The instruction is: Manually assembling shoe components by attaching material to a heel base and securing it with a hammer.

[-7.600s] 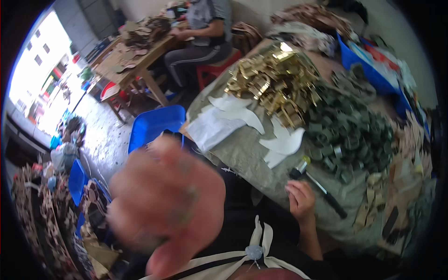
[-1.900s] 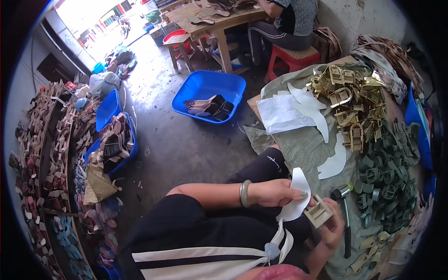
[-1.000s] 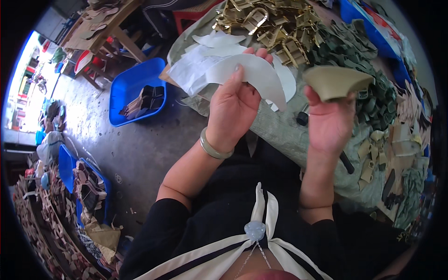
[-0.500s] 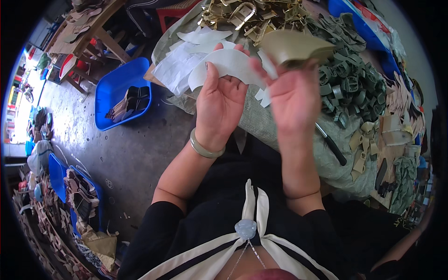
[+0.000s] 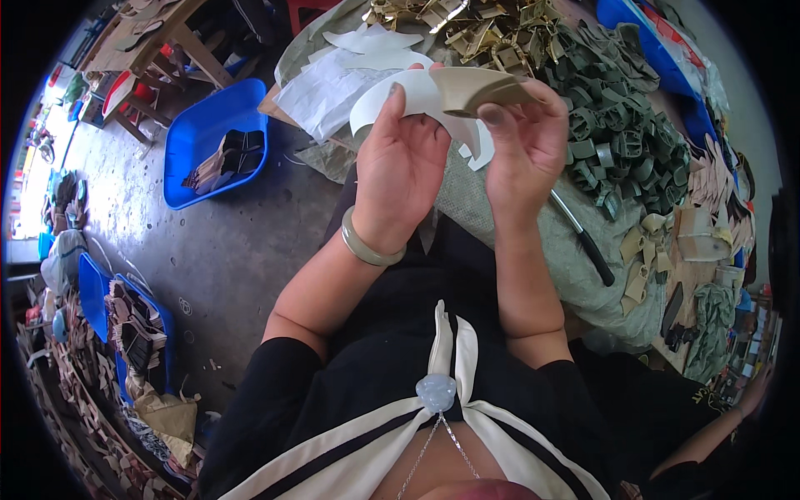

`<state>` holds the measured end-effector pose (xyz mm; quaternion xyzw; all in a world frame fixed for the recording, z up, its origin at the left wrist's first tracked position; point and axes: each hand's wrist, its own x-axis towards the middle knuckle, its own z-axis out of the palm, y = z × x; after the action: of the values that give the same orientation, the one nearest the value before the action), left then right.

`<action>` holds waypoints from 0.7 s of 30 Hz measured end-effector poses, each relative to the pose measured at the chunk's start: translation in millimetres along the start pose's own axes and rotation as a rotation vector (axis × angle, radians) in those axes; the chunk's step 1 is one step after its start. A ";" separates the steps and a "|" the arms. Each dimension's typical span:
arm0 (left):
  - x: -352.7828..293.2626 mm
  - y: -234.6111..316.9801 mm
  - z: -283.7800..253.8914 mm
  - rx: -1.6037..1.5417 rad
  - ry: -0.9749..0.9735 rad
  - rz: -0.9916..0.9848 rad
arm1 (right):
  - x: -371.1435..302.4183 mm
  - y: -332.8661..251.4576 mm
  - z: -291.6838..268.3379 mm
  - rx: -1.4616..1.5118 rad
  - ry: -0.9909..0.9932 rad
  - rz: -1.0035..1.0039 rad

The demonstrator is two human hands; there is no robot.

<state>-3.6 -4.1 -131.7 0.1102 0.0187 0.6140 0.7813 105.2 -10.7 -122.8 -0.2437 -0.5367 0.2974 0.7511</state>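
Observation:
My left hand [image 5: 402, 179], with a pale bangle [image 5: 364, 240] at its wrist, is closed on a white curved sheet piece [image 5: 417, 90], thumb on its near face. In my right hand [image 5: 529, 162] a folded khaki shoe-upper-like piece [image 5: 477, 87] is pinched between thumb and fingers. Its left end overlaps the white piece's right part, so that part is hidden. Whether the two are pressed together I cannot tell. More white cut pieces [image 5: 367, 42] lie just beyond my left hand on a white sheet [image 5: 321, 104].
A sack-covered table [image 5: 467, 196] carries gold pieces [image 5: 492, 37], a dark green heap [image 5: 621, 137], beige pieces [image 5: 637, 250] and a black-handled tool [image 5: 593, 258]. A blue tub [image 5: 179, 171] stands on the floor at left. Another person's forearm [image 5: 700, 446] shows at lower right.
My right hand has brought the khaki piece left and down, over the right part of the white piece. My left hand has moved slightly right and still holds the white piece.

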 end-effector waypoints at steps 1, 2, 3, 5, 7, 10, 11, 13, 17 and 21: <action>-1.8 -0.4 1.2 0.014 0.031 0.007 | -1.2 3.7 0.9 -0.066 -0.043 -0.052; -3.5 -1.3 1.3 0.028 0.062 0.015 | -3.1 8.2 0.5 -0.055 -0.052 -0.061; -4.5 -2.5 0.9 0.026 0.066 0.017 | -2.7 9.8 2.8 -0.055 -0.054 -0.056; -6.1 -5.6 0.0 0.065 0.067 0.048 | -2.6 12.0 7.5 -0.162 -0.159 -0.200; -8.8 -6.5 2.9 0.063 0.070 0.048 | -4.2 15.9 6.8 -0.216 -0.157 -0.195; -9.5 -3.4 2.4 0.058 0.078 0.029 | -5.6 20.9 3.2 -0.265 -0.177 -0.163; -10.0 -2.2 1.8 0.054 0.080 0.009 | -4.8 21.5 2.7 -0.240 -0.180 -0.157; -9.5 -3.3 2.8 0.045 0.116 0.007 | -3.2 25.3 0.4 -0.218 -0.179 -0.152; -9.1 -2.5 1.8 0.045 0.144 0.008 | -4.7 28.4 -0.3 -0.252 -0.191 -0.150; -10.9 -3.8 2.2 0.032 0.153 0.002 | -6.9 27.1 0.1 -0.249 -0.183 -0.148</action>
<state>-2.4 -15.8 -131.4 0.0751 0.0881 0.6211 0.7752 98.4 3.5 -145.9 -0.2665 -0.6521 0.1934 0.6829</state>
